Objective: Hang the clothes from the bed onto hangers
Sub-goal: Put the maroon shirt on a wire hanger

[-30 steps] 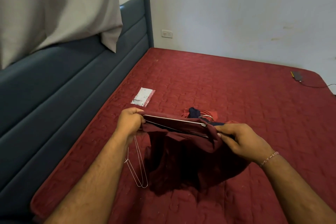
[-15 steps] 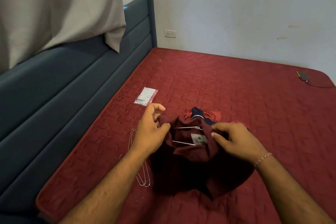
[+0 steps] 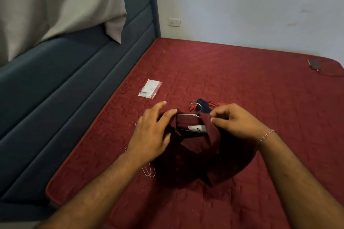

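We see a matt, soft maroon cloth shirt with a white woven label at its collar, threaded on a thin, shiny metal wire hanger. More bright wire hangers lie on the bed, whose red cover is quilted cloth, stitched and dull. The headboard looks smoothly upholstered, faintly sheened. A glossy clear plastic packet catches light.

Red bed: shirt, hangers, packet.
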